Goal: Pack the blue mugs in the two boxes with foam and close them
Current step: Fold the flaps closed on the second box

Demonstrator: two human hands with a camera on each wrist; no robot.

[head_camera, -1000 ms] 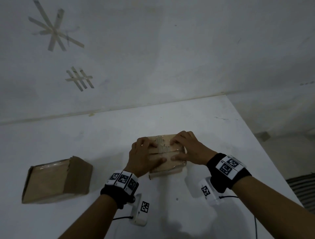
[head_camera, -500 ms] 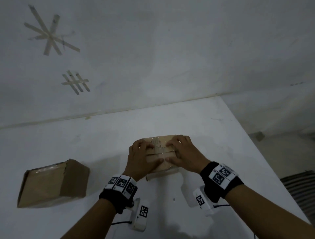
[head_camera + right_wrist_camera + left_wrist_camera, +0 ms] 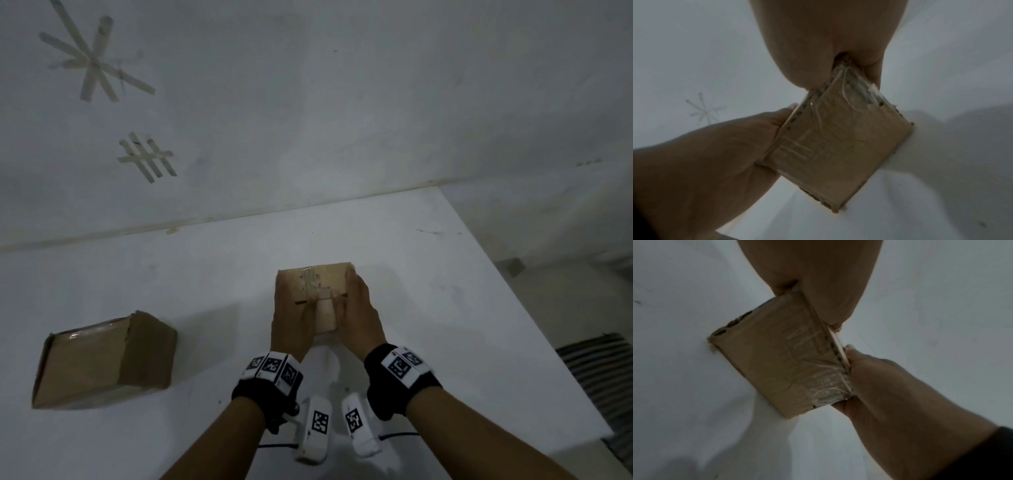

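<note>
The left hand (image 3: 291,325) and right hand (image 3: 359,315) are gripping the taped cardboard box (image 3: 323,284) between them; no legible writing is showing.

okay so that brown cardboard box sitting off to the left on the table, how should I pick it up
Probably from above, with a grip across two opposite side walls of the brown cardboard box. It rests flat on the white table, clear of the other box that both hands hold, and its broad faces look too wide for a one-handed pinch.
</note>
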